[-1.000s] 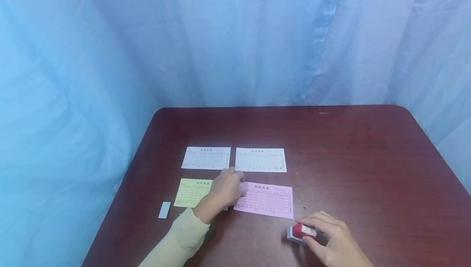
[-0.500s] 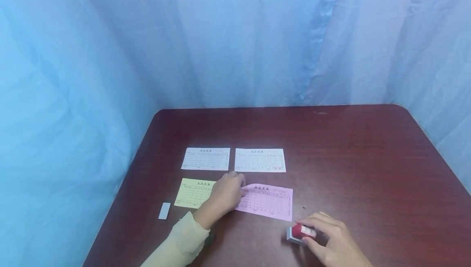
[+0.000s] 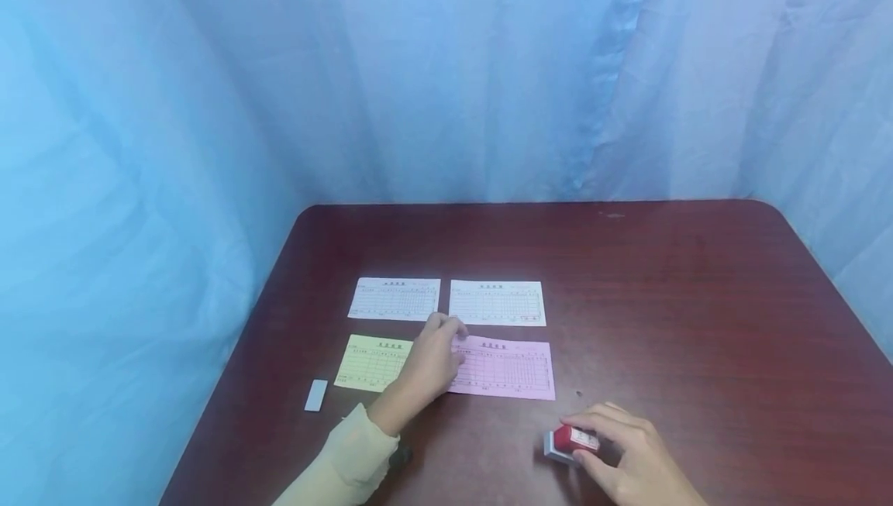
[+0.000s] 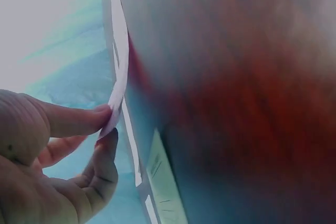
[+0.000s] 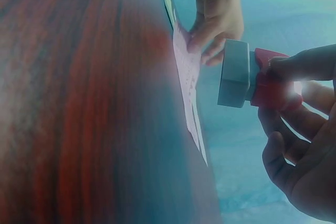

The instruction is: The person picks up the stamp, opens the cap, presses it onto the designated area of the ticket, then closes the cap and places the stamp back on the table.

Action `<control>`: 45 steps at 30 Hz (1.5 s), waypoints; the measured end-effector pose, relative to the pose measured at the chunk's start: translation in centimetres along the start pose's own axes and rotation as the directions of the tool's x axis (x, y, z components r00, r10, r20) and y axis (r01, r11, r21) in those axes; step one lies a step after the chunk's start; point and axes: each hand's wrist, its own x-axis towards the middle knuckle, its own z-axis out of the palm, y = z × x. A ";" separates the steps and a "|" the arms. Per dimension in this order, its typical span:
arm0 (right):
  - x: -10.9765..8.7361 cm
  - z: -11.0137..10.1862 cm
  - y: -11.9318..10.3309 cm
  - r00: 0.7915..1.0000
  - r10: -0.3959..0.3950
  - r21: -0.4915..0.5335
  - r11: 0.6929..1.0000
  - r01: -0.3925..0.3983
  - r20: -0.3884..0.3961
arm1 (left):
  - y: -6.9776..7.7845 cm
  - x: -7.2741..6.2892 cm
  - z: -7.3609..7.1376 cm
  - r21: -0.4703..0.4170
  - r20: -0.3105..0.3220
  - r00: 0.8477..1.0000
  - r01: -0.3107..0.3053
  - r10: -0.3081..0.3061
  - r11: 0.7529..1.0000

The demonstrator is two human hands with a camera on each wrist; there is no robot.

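Observation:
My left hand (image 3: 427, 359) pinches the left edge of a pink receipt slip (image 3: 505, 370) between thumb and fingers. In the left wrist view the slip (image 4: 119, 82) curves up from the table at the pinched end. My right hand (image 3: 631, 452) holds a red-handled stamp (image 3: 575, 438) with a grey rectangular base, tilted above the table to the front right of the slip. In the right wrist view the stamp's grey base (image 5: 234, 74) points toward the pink slip. A yellow-green slip (image 3: 370, 361) lies left of the pink one, partly hidden by my left hand.
Two white slips, a left one (image 3: 394, 299) and a right one (image 3: 497, 303) with a small red mark at its lower right, lie in a row behind. A small white rectangular piece (image 3: 315, 395) lies at the left. Blue curtains (image 3: 446, 72) surround the brown table (image 3: 670, 297).
The pink slip, first flat, then tilted with its left end raised, now lies straighter and slightly farther back, with my left hand still on it. My right hand and the stamp stay in place.

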 end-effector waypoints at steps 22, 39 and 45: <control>-0.1 -0.1 0.6 0.997 -0.066 0.010 0.998 0.066 -0.032 | -0.7 -0.9 0.1 -0.345 0.093 0.990 0.128 -0.102 0.930; 3.0 -5.2 2.1 0.996 0.063 -0.162 0.984 -0.073 -0.063 | 1.5 0.9 2.6 -0.442 0.200 0.977 0.162 -0.079 0.883; 3.8 -5.3 4.2 0.991 0.134 -0.203 0.970 -0.135 -0.018 | 2.4 1.5 3.0 -0.377 0.216 0.973 0.160 -0.081 0.912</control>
